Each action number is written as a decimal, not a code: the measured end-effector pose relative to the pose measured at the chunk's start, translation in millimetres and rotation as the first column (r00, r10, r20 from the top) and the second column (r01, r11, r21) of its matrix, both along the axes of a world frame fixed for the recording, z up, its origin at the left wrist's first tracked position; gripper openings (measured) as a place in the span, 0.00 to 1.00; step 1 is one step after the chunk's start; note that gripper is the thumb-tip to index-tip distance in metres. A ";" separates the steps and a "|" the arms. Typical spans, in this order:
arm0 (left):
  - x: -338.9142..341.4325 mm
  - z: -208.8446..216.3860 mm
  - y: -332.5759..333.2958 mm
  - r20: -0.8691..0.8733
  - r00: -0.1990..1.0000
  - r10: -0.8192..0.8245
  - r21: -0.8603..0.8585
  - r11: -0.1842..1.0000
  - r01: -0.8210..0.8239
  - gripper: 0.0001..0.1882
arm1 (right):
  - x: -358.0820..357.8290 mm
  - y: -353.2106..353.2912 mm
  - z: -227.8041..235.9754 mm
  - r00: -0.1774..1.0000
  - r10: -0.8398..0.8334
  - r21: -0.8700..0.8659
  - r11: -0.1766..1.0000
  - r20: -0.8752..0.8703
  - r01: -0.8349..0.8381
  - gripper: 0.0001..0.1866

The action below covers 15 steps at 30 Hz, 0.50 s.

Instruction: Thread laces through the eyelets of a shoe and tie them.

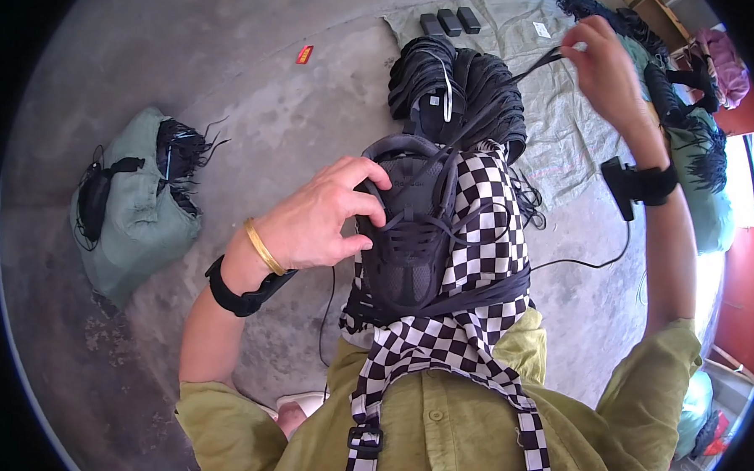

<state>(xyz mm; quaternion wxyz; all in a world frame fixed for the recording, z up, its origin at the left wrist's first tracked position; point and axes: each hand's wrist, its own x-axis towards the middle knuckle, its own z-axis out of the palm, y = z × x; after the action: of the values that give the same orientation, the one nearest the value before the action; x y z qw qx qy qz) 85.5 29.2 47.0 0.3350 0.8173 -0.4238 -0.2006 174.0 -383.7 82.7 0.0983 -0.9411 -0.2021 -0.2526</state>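
Note:
A dark grey lace-up sneaker (405, 270) lies on my lap, over a black-and-white checked apron (484, 185). My left hand (323, 212) grips the shoe's left side near the collar and eyelets, fingers curled over its edge. Up at the far right, my right hand (607, 73) is closed in a pinch on black shoelaces (483, 118). They stretch from the shoe up to those fingers. Part of the lace is crossed through the eyelets, and a loose loop lies over the right side of the shoe.
Beyond my lap sits a pile of stacked black shoe parts (491, 80). Three small black blocks (450, 21) rest on a pale sheet (559, 109). A green sack (129, 225) with black laces spilling out stands at left; more sacks (703, 195) line the right.

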 end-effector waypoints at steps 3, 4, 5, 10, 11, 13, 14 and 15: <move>0.2 -3.7 -2.7 -0.034 0.998 0.046 -0.036 0.998 -0.047 0.12 | -6.8 -26.4 16.2 0.985 -0.143 0.020 0.989 -0.094 0.145 0.05; 0.5 -3.4 -4.7 -0.035 0.998 0.044 -0.035 0.998 -0.046 0.12 | -12.5 -29.0 18.3 0.971 -0.191 0.020 0.981 -0.142 0.195 0.06; 1.0 -2.2 -7.7 0.035 0.997 0.076 -0.044 0.996 -0.074 0.11 | -17.5 -31.2 16.6 0.971 -0.193 0.021 0.980 -0.143 0.198 0.06; 16.8 -15.1 -38.9 0.121 0.954 0.274 -0.145 0.956 -0.256 0.06 | -50.3 -16.6 7.8 0.986 -0.125 0.254 0.955 -0.114 0.151 0.06; 22.3 -16.9 -49.2 0.114 0.945 0.307 -0.086 0.951 -0.298 0.06 | -56.4 -12.5 9.0 0.981 -0.180 0.309 0.931 -0.076 0.195 0.05; 29.0 -11.8 -71.0 0.152 0.937 0.316 -0.006 0.948 -0.319 0.13 | -66.6 -20.5 8.8 0.975 -0.199 0.324 0.920 -0.100 0.221 0.05; 30.5 -10.9 -81.3 0.154 0.937 0.313 -0.010 0.949 -0.315 0.13 | -70.4 -26.3 8.8 0.968 -0.218 0.336 0.908 -0.125 0.248 0.04; 31.3 -10.5 -90.8 0.271 0.921 0.279 0.046 0.952 -0.301 0.15 | -74.2 -31.9 5.0 0.982 -0.166 0.213 0.960 -0.090 0.182 0.05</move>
<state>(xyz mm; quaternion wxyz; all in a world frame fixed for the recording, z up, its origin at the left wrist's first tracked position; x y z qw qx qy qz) 116.7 -61.6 36.5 0.2665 0.9040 -0.3295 -0.0574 99.9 -415.5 87.7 0.1862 -0.9469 -0.0857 -0.2476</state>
